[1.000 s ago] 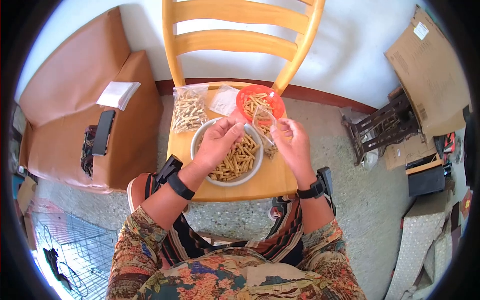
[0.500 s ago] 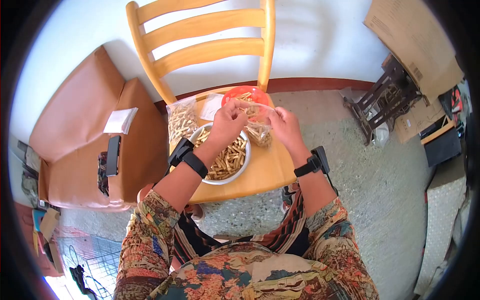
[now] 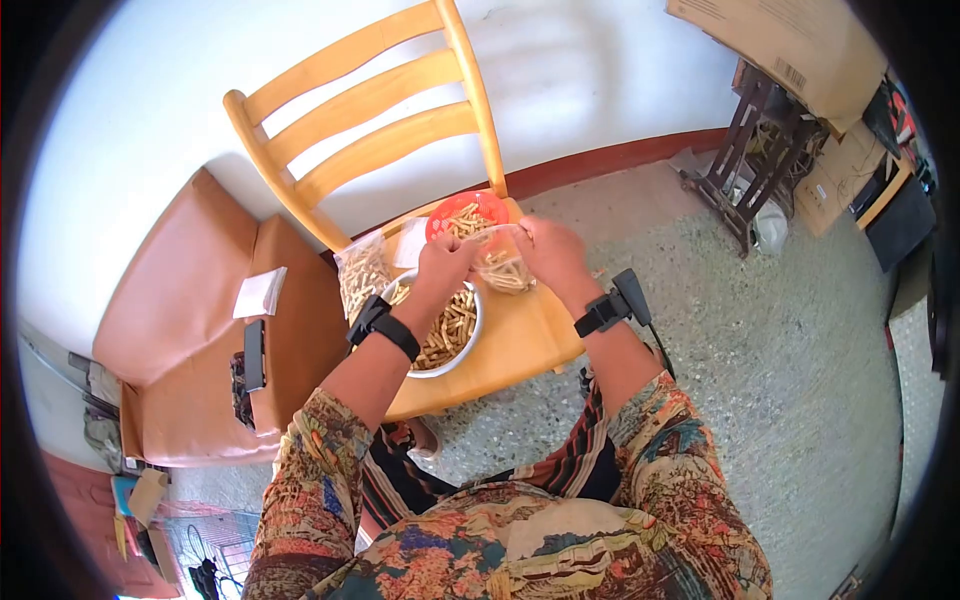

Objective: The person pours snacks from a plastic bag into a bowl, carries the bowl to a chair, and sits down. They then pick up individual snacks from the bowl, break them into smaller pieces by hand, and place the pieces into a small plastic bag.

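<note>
My left hand [image 3: 444, 268] is closed on the upper left edge of a clear plastic bag [image 3: 506, 272]. Fingers of my right hand [image 3: 552, 256] pinch the same bag's upper right edge. Short tan sticks lie in the lower part of this bag. Below my left hand, a white bowl [image 3: 474, 340] full of similar sticks rests on the wooden chair seat [image 3: 520, 335]. Behind the hands is a red basket [image 3: 436, 221] with more sticks. A second filled bag [image 3: 362, 272] stands left of the bowl, near a white paper [image 3: 410, 243].
A brown sofa [image 3: 190, 300] at the left bears a phone [image 3: 255, 355] and a white packet [image 3: 260, 293] on its arm. The chair's slatted back [image 3: 370, 105] rises behind the seat. Cardboard [image 3: 790, 50] and a dark metal stand [image 3: 735, 165] are at the back right.
The view has shifted and tilted, so the chair appears turned. Both hands still hold the bag's top, which now looks spread wider between them.
</note>
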`<state>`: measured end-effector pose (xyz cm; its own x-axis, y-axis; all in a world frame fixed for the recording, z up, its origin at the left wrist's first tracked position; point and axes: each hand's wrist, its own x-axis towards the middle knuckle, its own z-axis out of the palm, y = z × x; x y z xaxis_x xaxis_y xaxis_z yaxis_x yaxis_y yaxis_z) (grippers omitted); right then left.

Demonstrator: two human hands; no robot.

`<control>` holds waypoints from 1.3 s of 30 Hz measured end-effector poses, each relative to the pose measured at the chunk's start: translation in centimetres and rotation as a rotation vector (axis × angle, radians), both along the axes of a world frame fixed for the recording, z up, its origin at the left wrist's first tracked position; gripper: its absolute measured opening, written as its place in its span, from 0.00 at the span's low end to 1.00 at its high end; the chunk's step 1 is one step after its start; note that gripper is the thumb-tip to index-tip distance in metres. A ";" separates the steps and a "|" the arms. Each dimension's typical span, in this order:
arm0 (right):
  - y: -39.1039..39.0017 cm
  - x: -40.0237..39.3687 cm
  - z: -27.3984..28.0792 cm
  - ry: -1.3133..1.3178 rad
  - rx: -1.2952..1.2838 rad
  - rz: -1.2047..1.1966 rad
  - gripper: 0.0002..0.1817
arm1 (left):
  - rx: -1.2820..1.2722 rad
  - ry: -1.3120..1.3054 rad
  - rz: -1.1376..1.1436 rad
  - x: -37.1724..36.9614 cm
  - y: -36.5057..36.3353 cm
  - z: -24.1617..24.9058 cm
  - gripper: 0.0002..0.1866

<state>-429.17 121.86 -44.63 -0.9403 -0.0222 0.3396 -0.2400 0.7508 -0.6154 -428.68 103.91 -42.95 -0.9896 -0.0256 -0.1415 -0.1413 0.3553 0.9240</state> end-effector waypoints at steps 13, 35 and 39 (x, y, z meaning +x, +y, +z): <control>-0.1 -0.9 -0.4 -0.076 -0.584 0.127 0.13 | 0.286 -0.250 0.214 -1.5 0.1 0.2 0.09; -0.5 0.4 -0.1 0.278 -0.551 -0.032 0.12 | 0.560 0.057 0.189 1.0 -7.0 0.7 0.10; -2.2 4.9 1.1 0.318 -0.602 0.153 0.08 | 0.705 0.188 0.168 1.9 -7.6 0.8 0.10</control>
